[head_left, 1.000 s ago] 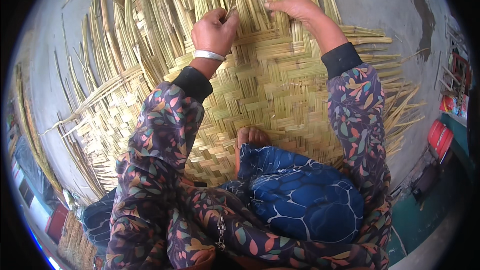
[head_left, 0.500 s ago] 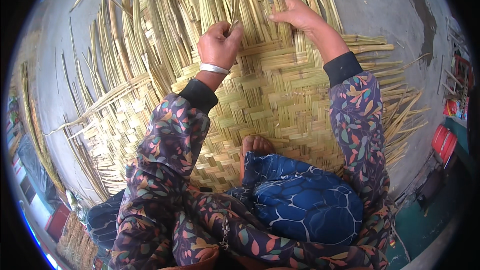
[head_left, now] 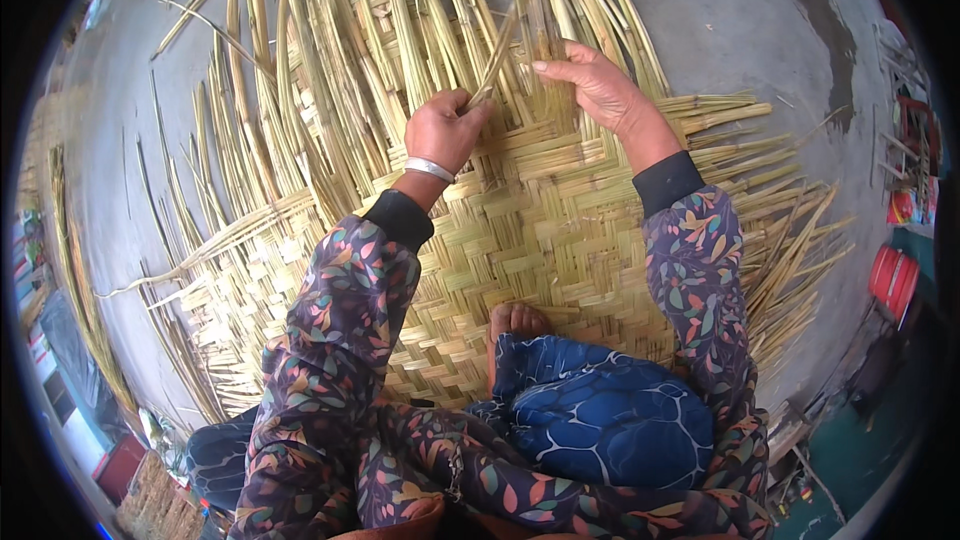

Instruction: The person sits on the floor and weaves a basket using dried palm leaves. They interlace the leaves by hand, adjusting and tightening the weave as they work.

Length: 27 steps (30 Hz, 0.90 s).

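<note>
A large woven mat (head_left: 560,210) of flat yellow-green reed strips lies under me, with long loose ends fanning out at its far side. My left hand (head_left: 447,130), with a white bracelet at the wrist, is closed on a reed strip (head_left: 497,55) that leans up to the right. To its right, my right hand (head_left: 605,90) has its thumb against several upright reed strips (head_left: 540,25), its other fingers partly behind them. These strips are smeared by motion near their upper ends. Both hands are just above the far edge of the tight weave.
My bare foot (head_left: 519,320) rests on the mat below my hands. Loose strip ends (head_left: 800,250) stick out at the right side. A bundle of long stalks (head_left: 85,290) lies on the grey floor (head_left: 720,10) at the left. A red round container (head_left: 893,275) stands far right.
The strip in my left hand has swung from nearly upright to leaning right. My left hand has dropped slightly and shifted right; my right hand has come slightly lower, still at its strips.
</note>
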{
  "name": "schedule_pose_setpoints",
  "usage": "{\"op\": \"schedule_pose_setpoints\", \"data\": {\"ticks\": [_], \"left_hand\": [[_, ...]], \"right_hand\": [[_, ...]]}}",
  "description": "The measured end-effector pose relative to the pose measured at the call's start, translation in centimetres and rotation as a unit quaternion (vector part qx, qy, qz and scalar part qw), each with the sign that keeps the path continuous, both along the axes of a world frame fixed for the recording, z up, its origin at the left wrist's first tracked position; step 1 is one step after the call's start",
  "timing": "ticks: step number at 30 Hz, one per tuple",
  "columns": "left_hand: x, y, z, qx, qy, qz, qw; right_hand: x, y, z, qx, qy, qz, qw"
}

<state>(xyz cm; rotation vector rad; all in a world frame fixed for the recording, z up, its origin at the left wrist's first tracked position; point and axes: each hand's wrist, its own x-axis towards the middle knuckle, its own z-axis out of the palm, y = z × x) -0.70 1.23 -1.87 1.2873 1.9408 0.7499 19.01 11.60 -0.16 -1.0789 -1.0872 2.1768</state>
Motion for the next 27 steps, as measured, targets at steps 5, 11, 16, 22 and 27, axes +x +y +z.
{"op": "schedule_pose_setpoints", "data": {"ticks": [5, 11, 16, 22, 27], "left_hand": [[-0.9, 0.0, -0.7, -0.025, -0.056, -0.041, 0.997], [-1.6, 0.6, -0.8, -0.092, -0.09, -0.084, 0.988], [-1.4, 1.3, -0.6, -0.062, -0.058, -0.071, 0.994], [-0.4, 1.0, -1.5, -0.063, 0.022, -0.061, 0.996], [0.7, 0.5, -0.3, -0.024, 0.088, -0.073, 0.993]], "right_hand": [[0.1, 0.8, 0.1, 0.008, 0.113, -0.075, 0.991], [2.8, 1.5, 0.4, 0.03, 0.111, -0.244, 0.963], [6.0, 0.4, -1.4, 0.015, 0.028, -0.284, 0.958], [6.3, 0.9, -1.0, 0.069, -0.174, -0.255, 0.949], [5.7, 1.4, -2.2, 0.095, -0.306, -0.278, 0.906]]}}
